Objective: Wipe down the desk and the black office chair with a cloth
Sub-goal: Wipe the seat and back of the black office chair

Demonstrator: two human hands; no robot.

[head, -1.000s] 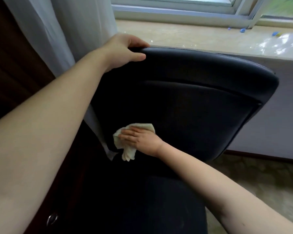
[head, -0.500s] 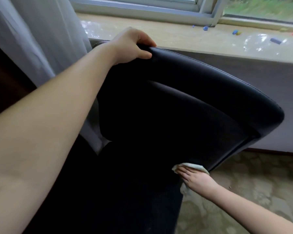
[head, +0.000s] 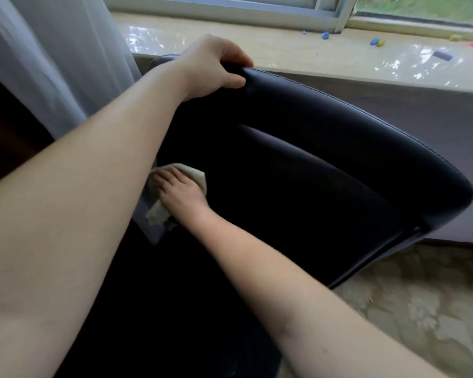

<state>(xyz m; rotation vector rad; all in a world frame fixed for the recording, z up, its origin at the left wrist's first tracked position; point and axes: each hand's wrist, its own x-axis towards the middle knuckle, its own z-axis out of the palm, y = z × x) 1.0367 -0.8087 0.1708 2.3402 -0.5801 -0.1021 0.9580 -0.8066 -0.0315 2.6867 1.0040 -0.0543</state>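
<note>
Beside the window, a person leans over the black office chair [head: 311, 181], whose backrest faces them and slants, its top edge running from near the curtain [head: 52, 64] down toward the right. Their left hand [head: 212, 65] grips that top edge at its left end, the fingers [head: 231, 54] curled over the far side and the thumb pressed on the near face. Lower down, at the left side of the backrest, the right hand [head: 179, 190] presses a pale cloth [head: 195, 173] flat against the black surface. Its fingers [head: 165, 179] lie nearly straight across the cloth, and a crumpled end of the fabric hangs out below the palm. Both bare forearms reach in from the near side, the left one crossing above the right. Behind the chair runs a glossy stone window sill [head: 298, 53] with a few small coloured bits [head: 325, 36] scattered along it, too small to make out. A patterned floor [head: 421, 309] shows at the lower right, under the backrest's corner.
</note>
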